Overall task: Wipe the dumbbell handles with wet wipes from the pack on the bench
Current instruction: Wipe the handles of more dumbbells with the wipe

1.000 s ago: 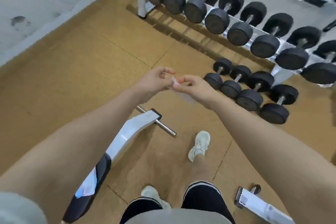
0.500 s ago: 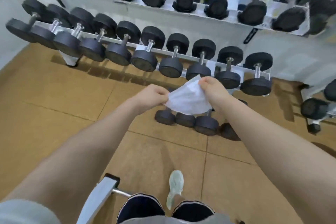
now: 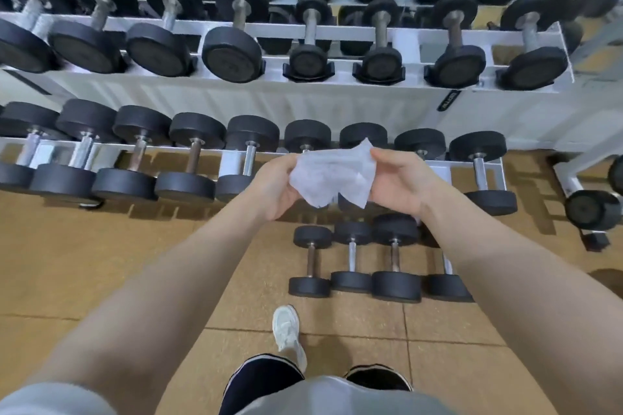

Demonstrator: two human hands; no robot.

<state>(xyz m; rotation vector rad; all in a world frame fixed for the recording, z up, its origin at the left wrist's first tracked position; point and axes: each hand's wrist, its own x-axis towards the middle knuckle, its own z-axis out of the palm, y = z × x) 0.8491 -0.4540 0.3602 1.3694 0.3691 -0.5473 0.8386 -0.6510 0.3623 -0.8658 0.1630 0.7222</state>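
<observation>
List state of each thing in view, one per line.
wet wipe: unfolded, held up between both hands
left hand: grips wipe's left edge
right hand: grips wipe's right edge
floor dumbbells: lying side by side, untouched
rack dumbbells: racked, untouched

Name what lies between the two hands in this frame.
A white wet wipe, spread open, held by the left hand and right hand; head view.

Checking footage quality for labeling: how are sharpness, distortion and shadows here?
Head view: wide-angle lens bows the rack; upper dumbbells blur toward the edges; the wet wipe and floor dumbbells are sharp; soft shadows lie under the lower row.
</observation>
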